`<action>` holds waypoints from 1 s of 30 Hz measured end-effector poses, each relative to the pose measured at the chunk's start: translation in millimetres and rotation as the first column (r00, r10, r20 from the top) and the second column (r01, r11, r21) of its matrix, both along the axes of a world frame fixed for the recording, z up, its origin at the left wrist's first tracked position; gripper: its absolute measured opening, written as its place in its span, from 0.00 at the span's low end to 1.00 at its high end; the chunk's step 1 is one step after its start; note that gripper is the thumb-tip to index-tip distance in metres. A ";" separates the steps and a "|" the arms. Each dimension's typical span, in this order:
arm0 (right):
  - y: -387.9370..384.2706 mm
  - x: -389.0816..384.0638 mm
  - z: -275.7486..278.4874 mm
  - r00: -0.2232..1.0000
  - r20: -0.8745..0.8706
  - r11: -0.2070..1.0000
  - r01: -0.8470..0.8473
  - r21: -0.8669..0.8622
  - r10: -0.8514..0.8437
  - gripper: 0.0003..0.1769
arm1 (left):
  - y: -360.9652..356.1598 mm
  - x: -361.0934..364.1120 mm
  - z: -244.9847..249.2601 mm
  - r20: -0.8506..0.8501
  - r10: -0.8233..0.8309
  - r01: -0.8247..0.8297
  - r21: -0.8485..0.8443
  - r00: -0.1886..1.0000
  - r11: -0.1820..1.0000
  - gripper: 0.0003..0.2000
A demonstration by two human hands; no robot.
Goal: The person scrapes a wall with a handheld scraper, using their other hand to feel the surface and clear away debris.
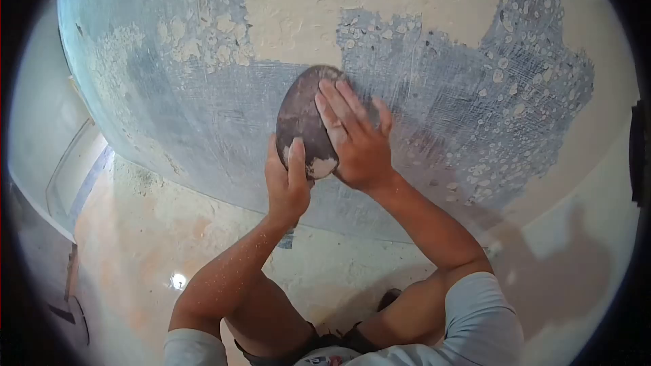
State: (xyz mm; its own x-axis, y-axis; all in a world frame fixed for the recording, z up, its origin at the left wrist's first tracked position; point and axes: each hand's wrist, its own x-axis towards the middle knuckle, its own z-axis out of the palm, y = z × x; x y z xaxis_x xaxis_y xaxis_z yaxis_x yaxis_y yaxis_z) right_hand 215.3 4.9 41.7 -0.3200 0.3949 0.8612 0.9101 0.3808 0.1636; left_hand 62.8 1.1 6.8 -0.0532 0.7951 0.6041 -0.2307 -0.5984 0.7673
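Observation:
A dark brown oval sanding pad [298, 118], pale and worn at its lower end, lies against the large curved surface in front of me. My left hand [286, 179] grips its lower left edge, thumb on top and the other fingers along or behind the rim, partly hidden. Over the pad's right side my right hand [359, 142] lies flat with fingers stretched upward, the outermost one spread apart. Around the pad, the curved surface [224, 115] shows scratched blue-grey areas, smooth cream patches and many pale round spots.
Pale dust and flakes cover the floor [149, 230] beneath the curved surface's lower edge. My bent legs [271, 312] are close below it. Another large pale curved form [41, 142] stands at left. A dark object [637, 152] shows at the right edge.

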 end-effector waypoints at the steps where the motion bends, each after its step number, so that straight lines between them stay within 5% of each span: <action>1: 0.6 -0.4 3.2 1.000 0.000 1.000 0.010 0.018 -0.010 0.32 | 1.9 -3.1 7.2 -0.046 -0.012 0.010 -0.050 0.999 0.999 0.15; 4: 1.7 -1.9 -1.7 0.999 -0.026 0.999 -0.032 -0.014 0.032 0.33 | 5.1 -0.8 4.8 0.010 -0.030 0.031 -0.100 0.999 0.994 0.16; 8: -2.6 -1.2 -11.8 1.000 -0.002 0.998 -0.007 -0.063 0.007 0.35 | 8.0 -1.7 -12.0 -0.050 0.080 -0.075 0.093 0.995 0.993 0.17; 12: -3.5 -5.0 16.1 0.994 -0.088 0.993 -0.072 -0.096 0.063 0.38 | 2.2 -2.5 18.4 -0.006 -0.045 0.044 -0.093 0.999 0.995 0.17; 17: 5.0 0.9 -7.2 0.999 0.018 0.996 -0.030 -0.078 0.032 0.45 | 3.3 -3.4 0.8 -0.082 0.140 -0.127 0.141 0.987 0.982 0.16; 19: 8.1 -1.8 13.5 1.000 0.006 0.999 -0.028 -0.046 0.028 0.44 | 8.3 -4.9 18.0 -0.043 0.023 -0.019 0.079 0.999 0.997 0.17; 23: 7.3 -6.9 -13.4 0.995 -0.082 0.993 -0.063 -0.099 0.055 0.41 | 5.6 -6.3 0.8 -0.151 0.173 -0.151 0.147 0.973 0.977 0.15; 27: 12.4 -6.6 9.3 0.995 -0.081 0.997 -0.063 -0.044 0.060 0.38 | 13.4 -9.3 18.0 -0.105 0.057 -0.044 0.120 0.993 0.992 0.17; 30: 12.3 -5.1 14.4 0.998 -0.068 0.999 -0.003 -0.032 0.001 0.37 | 13.2 -1.8 18.1 -0.123 0.137 -0.121 0.127 0.983 0.984 0.16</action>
State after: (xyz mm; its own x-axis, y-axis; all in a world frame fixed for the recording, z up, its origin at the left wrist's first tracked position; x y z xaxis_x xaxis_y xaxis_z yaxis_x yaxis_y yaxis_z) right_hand 210.2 17.1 56.1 -0.2623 0.4225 0.8676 0.9180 0.3865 0.0893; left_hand 61.0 14.3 24.9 -0.0647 0.7090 0.7023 -0.0480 -0.7051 0.7074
